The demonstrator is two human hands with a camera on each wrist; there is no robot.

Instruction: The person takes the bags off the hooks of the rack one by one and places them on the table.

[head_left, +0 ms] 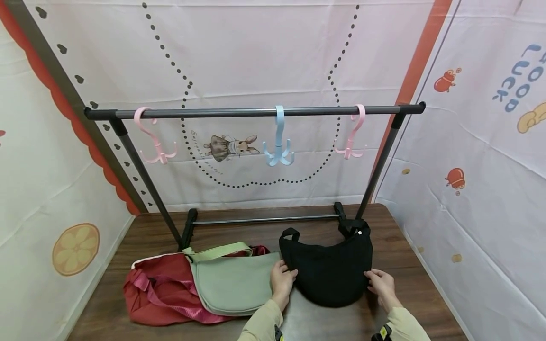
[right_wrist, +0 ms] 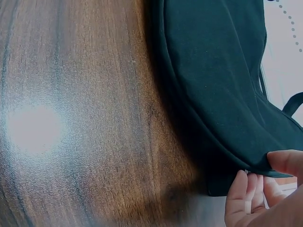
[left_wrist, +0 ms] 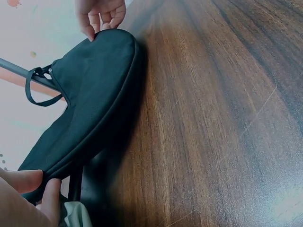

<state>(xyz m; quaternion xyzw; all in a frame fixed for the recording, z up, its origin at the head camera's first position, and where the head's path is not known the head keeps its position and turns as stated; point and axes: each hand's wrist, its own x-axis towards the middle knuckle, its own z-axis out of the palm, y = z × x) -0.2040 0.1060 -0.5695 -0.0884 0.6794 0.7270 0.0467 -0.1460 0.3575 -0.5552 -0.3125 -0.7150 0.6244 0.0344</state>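
Note:
A black crescent-shaped shoulder bag (head_left: 330, 272) is held over the right part of the wooden table, its curved bottom toward me. My left hand (head_left: 281, 283) pinches the bag's left edge between thumb and fingers. At the opposite side my right hand (head_left: 382, 288) grips the right edge, with the thumb on the front and fingers behind, as the right wrist view shows. Close beside my left hand lies a light green shoulder bag (head_left: 234, 284), which partly covers a red bag (head_left: 164, 289) with a pink-red strap.
Behind the bags stands a black rack, its top bar (head_left: 239, 112) carrying a pink hook (head_left: 155, 142), a blue hook (head_left: 279, 142) and another pink hook (head_left: 354, 135). Printed fabric walls (head_left: 482, 156) enclose the wooden table (head_left: 420, 293) at the back and sides.

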